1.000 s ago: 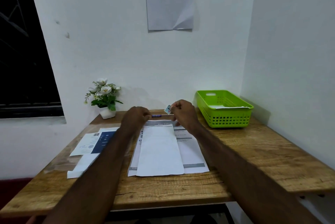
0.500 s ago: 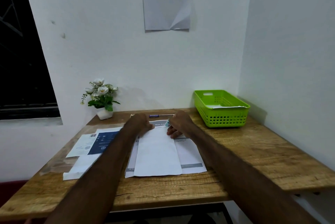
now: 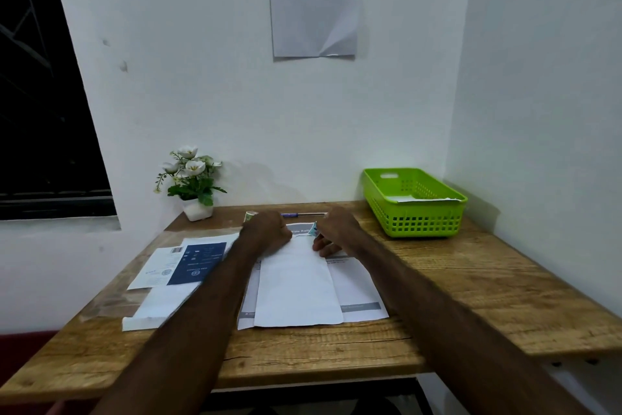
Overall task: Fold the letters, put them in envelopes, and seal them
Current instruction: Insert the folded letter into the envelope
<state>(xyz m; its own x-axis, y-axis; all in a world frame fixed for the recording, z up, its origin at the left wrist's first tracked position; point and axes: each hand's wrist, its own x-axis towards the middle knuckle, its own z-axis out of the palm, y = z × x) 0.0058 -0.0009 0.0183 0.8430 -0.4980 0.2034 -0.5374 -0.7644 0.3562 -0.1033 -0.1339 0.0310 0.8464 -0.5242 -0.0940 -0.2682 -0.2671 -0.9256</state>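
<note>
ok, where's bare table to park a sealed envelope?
Bare wood right of the letter, up to the green basket, and along the near table edge. Crowded: papers at left, pen behind both hands.

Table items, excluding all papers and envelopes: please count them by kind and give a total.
Green plastic basket: 1
White flower pot with flowers: 1
Blue pen: 1
Small roll, possibly tape: 1
Small blue packet in right hand: 1
Total: 5
</note>
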